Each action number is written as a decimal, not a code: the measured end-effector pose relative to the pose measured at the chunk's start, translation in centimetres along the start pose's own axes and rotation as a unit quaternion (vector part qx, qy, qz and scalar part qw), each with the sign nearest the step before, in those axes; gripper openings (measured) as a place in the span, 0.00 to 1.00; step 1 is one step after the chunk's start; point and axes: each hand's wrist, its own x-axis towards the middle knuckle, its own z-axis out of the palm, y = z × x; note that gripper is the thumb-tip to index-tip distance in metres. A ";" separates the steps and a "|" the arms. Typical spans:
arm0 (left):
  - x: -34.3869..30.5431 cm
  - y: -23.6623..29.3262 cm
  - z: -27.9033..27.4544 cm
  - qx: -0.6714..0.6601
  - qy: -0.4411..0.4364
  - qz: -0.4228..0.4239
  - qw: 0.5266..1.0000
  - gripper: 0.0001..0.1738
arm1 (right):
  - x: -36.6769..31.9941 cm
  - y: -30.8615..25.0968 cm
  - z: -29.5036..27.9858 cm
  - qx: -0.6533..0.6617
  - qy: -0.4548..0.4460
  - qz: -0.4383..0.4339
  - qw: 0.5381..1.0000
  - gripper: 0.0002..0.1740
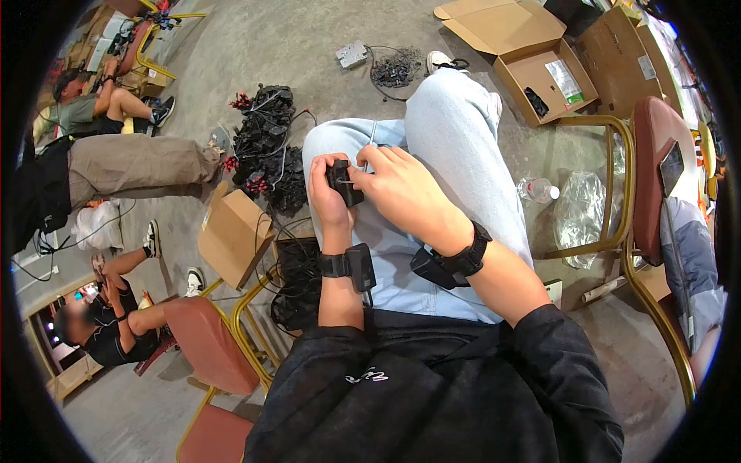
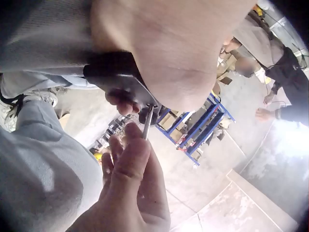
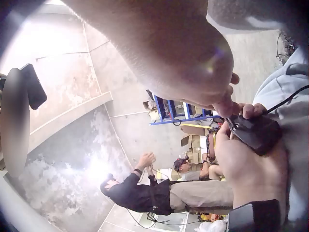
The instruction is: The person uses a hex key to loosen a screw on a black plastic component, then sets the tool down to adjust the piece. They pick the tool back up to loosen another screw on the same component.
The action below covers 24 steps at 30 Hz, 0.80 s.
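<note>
Small black plastic casing (image 1: 345,184), in hand over light-blue denim trousers (image 1: 455,131).
Left hand (image 1: 327,197) curled round casing; right hand (image 1: 409,193) pinches thin silver metal rod (image 2: 148,125), thumb against fingers, tip at casing's small hole. Beyond, on grey concrete floor (image 1: 332,35): tangled heap of black devices and cables (image 1: 268,147).

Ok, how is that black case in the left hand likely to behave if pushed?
The black case is probably stiff: its edges hold a firm, blocky shape. Its smooth surface might slip, though the left hand grips it. The black cord running up to it in the right wrist view could tug if it shifts.
</note>
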 end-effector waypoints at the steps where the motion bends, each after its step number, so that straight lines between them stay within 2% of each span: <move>1: 0.0 0.0 0.0 0.008 0.009 0.001 1.000 0.13 | 0.0 0.0 0.0 -0.004 -0.003 0.010 1.000 0.10; 6: -0.2 0.3 0.2 0.007 -0.002 -0.010 1.000 0.12 | -0.2 0.2 0.4 -0.002 -0.005 0.024 1.000 0.08; 8: -0.2 0.3 0.5 0.014 0.007 0.010 1.000 0.12 | -0.3 0.1 0.4 0.012 -0.010 0.032 0.999 0.07; 10: -0.1 0.1 0.4 0.011 0.009 0.017 1.000 0.12 | -0.4 -0.1 0.4 0.089 -0.050 0.129 0.986 0.09; 13: -0.2 0.1 0.3 -0.019 0.017 0.014 1.000 0.12 | -0.1 0.0 0.8 0.100 -0.027 0.145 0.984 0.11; 18: -0.1 0.1 0.1 -0.046 0.017 0.003 0.999 0.12 | -0.2 -0.1 0.5 0.092 -0.020 0.121 0.988 0.09; 23: -0.1 0.1 0.3 -0.009 0.026 0.011 1.000 0.12 | -0.2 0.0 0.9 0.090 -0.014 0.102 0.991 0.07; 24: -0.1 0.0 0.2 -0.009 0.026 0.011 1.000 0.12 | -0.2 0.3 1.0 0.089 0.021 0.073 0.993 0.07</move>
